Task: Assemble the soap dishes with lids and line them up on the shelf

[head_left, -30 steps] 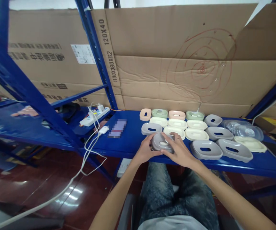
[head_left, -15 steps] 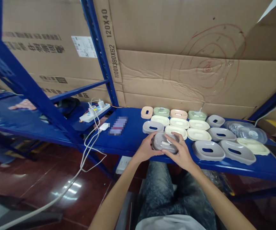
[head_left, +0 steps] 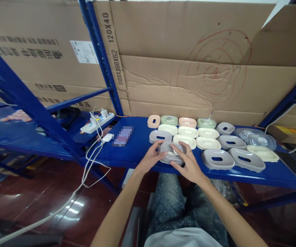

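Note:
A grey oval soap box with a clear lid (head_left: 168, 158) is between my two hands at the front edge of the blue shelf. My left hand (head_left: 150, 157) grips its left side, with the thumb on the lid. On the right side and top, the fingers of my right hand (head_left: 189, 161) press against it. Behind it stand cream trays (head_left: 185, 141) and a grey slotted tray (head_left: 160, 136). Larger grey slotted trays (head_left: 218, 159) lie to the right of my right hand.
Peach (head_left: 154, 121) and green pieces (head_left: 169, 120) line the back by the cardboard. Clear lids (head_left: 262, 141) are stacked at the right. Left are a pixelated item (head_left: 122, 136), a white charger (head_left: 108, 137), a power strip (head_left: 97, 122) and hanging white cables (head_left: 82, 183).
The camera view has shifted slightly. The soap box sits lower and flatter at the shelf edge, and my left thumb has moved onto its lid.

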Available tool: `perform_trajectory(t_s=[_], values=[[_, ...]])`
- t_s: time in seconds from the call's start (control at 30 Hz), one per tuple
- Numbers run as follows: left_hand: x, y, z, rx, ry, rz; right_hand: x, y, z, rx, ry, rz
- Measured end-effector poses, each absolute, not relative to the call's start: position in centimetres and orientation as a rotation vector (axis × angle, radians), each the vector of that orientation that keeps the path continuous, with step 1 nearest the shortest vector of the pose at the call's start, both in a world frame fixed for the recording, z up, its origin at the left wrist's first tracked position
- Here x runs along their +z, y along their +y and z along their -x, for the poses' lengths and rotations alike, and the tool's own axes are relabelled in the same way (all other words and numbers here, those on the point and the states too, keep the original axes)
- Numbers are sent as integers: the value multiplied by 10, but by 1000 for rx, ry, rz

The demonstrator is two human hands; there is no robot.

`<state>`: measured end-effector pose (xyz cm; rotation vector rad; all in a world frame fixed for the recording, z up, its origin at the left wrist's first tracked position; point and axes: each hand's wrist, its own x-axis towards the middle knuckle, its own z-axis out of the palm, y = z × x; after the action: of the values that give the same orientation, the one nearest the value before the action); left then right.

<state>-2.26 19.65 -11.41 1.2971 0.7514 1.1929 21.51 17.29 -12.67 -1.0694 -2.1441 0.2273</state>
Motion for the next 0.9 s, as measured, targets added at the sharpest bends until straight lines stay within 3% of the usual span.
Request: perform_trajectory(t_s=[0.17,0.37,0.67,0.9], values=[[-113,196,22,1228,694,-1306,-135,181,-216,417,-1770,1087],[-117,198,28,1260,582,-1354,-131,192,-219,918,-1469,935],[-112,195,20,1263,691,-1324,-129,191,-217,1052,-1373,900],[-103,190,42,1575,929,-1142,-130,192,-216,1123,-1327,849]])
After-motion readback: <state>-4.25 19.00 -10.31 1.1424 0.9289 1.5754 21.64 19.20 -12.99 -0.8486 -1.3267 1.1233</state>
